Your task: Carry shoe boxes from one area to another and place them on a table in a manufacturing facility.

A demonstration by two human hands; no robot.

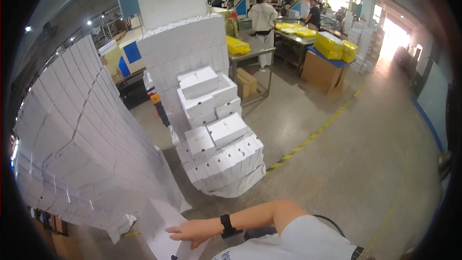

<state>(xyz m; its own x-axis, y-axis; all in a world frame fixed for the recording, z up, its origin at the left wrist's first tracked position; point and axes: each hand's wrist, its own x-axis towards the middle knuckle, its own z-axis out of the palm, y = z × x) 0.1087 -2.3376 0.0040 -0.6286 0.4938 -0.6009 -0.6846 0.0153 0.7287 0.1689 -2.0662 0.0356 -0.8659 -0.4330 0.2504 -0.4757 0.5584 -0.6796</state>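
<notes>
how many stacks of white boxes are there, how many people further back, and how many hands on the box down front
stacks of white boxes: 3, the big wall, the tall stack, the low pile
people further back: 2
hands on the white box: 1, the right hand
total: 6

Tall stacks of white boxes (82, 139), yellow packages (332, 43) on distant tables, and a striped floor line (313, 135).

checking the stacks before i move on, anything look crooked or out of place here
Yes. On the lower stack of white boxes, the top few boxes lie turned at angles, not squared with the rows beneath. Your hand rests on a separate white box.
</notes>
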